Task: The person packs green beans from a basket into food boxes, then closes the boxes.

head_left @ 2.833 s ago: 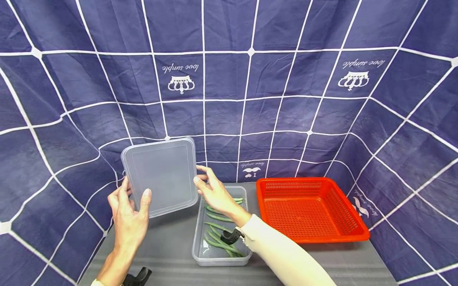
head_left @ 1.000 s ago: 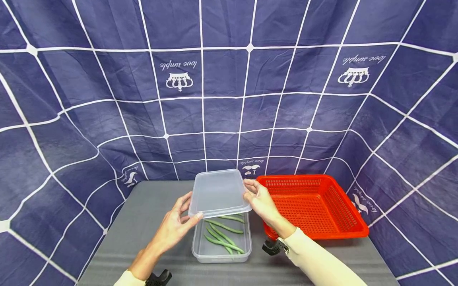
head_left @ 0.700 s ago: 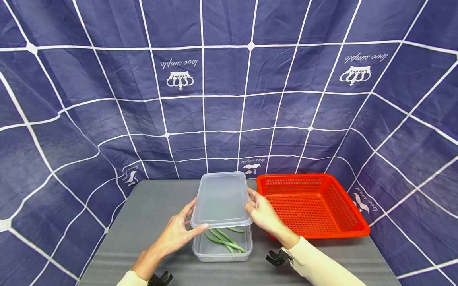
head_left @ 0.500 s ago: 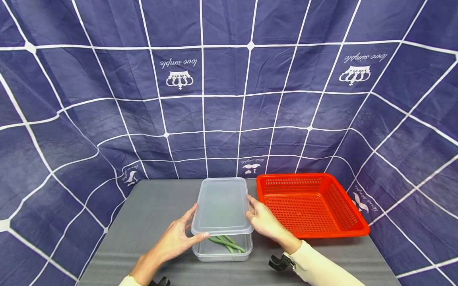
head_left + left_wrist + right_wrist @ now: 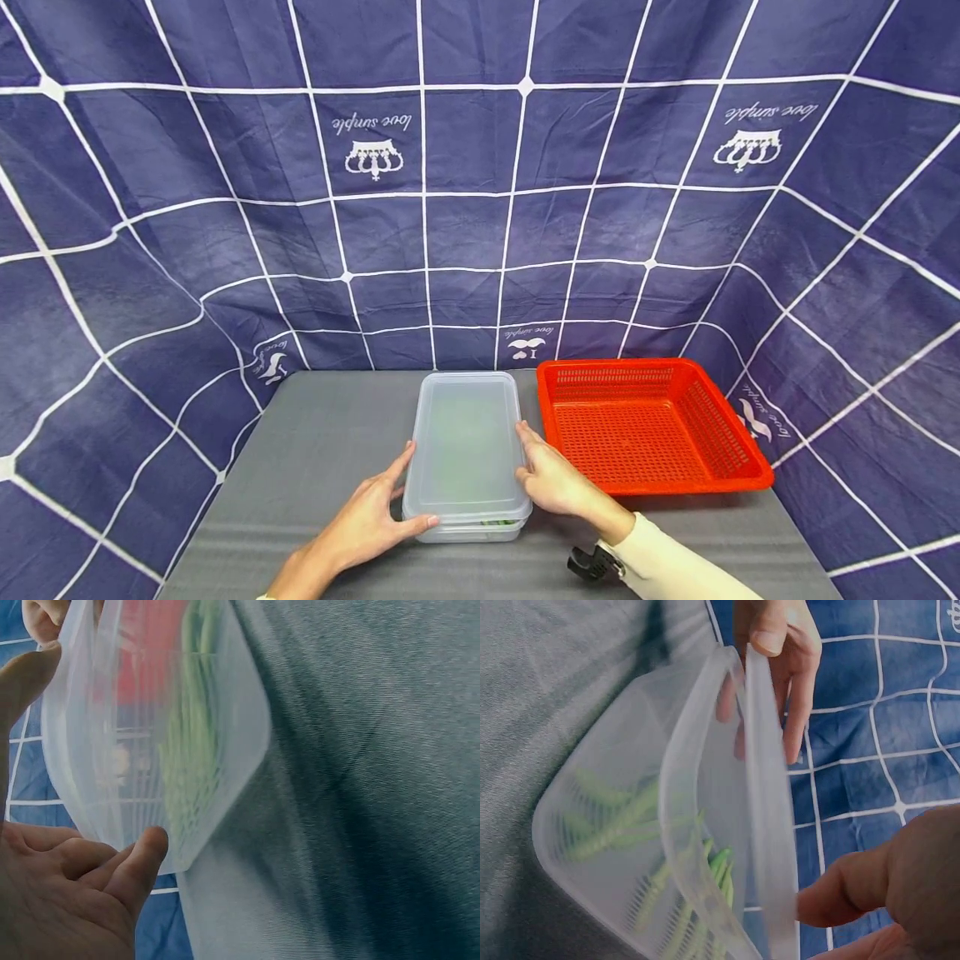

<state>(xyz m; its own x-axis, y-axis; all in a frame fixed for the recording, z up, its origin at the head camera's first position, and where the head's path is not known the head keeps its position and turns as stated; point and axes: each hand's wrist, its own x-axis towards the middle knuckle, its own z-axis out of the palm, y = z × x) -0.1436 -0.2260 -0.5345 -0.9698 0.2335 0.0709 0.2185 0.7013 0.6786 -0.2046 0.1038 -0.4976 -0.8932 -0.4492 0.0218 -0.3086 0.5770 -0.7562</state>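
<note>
A translucent plastic lid (image 5: 467,442) lies over a clear rectangular food container (image 5: 468,536) in the middle of the table. Through the container's wall, several green beans (image 5: 622,821) show in the right wrist view. At the near edge the lid stands a little apart from the rim. My left hand (image 5: 367,517) grips the lid's near left corner, thumb on top and the other fingers along the side. On the opposite long edge my right hand (image 5: 553,475) holds the lid between thumb and fingers.
An orange-red perforated plastic basket (image 5: 622,442) stands right of the container, close to my right hand. Grey cloth (image 5: 330,433) covers the table. A blue white-lined curtain (image 5: 465,233) encloses the back and sides.
Held upright at the left at first, the lid has been carried right by both hands, laid flat and lowered towards me over the container, covering nearly all the beans. The basket stayed put.
</note>
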